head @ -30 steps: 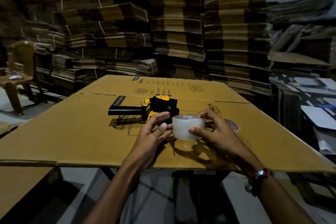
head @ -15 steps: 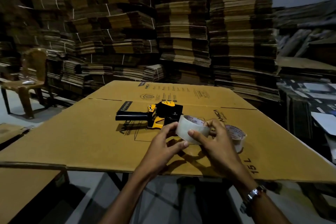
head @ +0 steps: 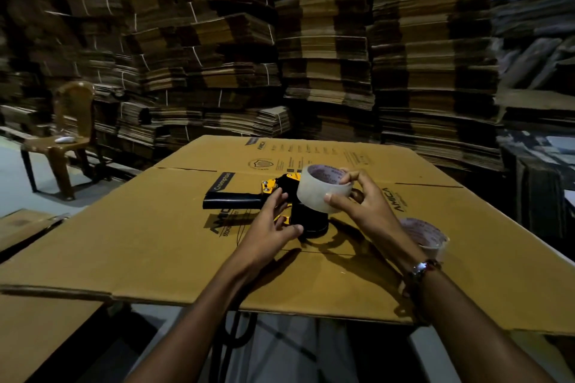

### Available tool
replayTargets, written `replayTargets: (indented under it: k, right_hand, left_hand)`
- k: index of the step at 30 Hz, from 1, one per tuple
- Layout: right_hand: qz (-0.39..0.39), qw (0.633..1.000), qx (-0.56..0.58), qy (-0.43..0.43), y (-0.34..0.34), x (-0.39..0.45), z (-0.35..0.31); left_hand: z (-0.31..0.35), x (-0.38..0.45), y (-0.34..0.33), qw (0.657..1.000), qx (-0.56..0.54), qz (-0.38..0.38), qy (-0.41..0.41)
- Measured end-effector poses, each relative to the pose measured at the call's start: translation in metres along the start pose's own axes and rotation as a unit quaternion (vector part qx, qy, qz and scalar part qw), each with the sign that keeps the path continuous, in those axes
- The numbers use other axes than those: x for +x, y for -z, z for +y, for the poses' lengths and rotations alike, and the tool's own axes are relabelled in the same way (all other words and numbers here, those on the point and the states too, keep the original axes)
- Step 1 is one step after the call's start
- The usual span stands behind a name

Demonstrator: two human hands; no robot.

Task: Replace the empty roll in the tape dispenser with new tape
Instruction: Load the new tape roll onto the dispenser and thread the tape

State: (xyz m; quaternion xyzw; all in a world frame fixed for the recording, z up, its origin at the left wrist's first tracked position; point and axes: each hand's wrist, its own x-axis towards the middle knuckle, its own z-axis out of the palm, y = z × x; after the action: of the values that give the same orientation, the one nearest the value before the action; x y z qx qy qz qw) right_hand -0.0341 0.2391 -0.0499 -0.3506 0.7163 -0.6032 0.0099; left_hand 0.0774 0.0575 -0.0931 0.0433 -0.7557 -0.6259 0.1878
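While the right hand (head: 362, 205) reaches forward from the lower right, its thumb and fingers are curled round a roll of clear tape (head: 323, 188), which it holds lifted and tilted directly above the black hub of the tape dispenser (head: 280, 205). Whether the roll touches the hub cannot be told. The left hand (head: 273, 227) extends from the lower centre, fingers spread and fairly straight, resting on the dispenser's yellow and black body without gripping it. The dispenser lies on its side on the flattened cardboard sheet (head: 155, 242) covering the bench, its black handle pointing left. A second tape roll (head: 426, 236) lies flat on the cardboard, just right of the right forearm. A watch (head: 420, 267) sits on the right wrist. Stacked flat cartons (head: 326, 40) fill the background; a brown chair (head: 68, 137) stands at far left.
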Motion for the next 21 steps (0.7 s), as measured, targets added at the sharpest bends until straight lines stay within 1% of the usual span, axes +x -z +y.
replayTargets:
  k: [3,8,12,18,20,21]
  right_hand:
    - [-0.017,1.0,0.009,0.001,-0.007,0.011,0.009]
    - [-0.031,1.0,0.005,-0.002,-0.013,0.02,0.017]
    - [-0.039,0.999,0.014,-0.008,-0.014,0.021,0.019]
    - [-0.058,0.998,-0.013,-0.018,-0.014,0.019,0.021]
    - [-0.065,0.998,0.0,-0.027,-0.013,0.019,0.021]
    - [-0.065,0.997,0.024,-0.039,-0.013,0.02,0.021]
  left_hand:
    - [-0.005,0.016,0.003,0.999,0.026,-0.029,0.013]
    - [-0.009,0.031,0.001,0.998,0.028,-0.059,-0.008]
    - [-0.011,0.037,0.002,0.998,0.045,-0.044,-0.028]
    - [-0.007,0.04,-0.008,0.995,0.077,-0.007,-0.069]
    - [-0.008,0.041,-0.009,0.994,0.083,0.007,-0.073]
    - [-0.009,0.041,-0.009,0.994,0.084,0.01,-0.069]
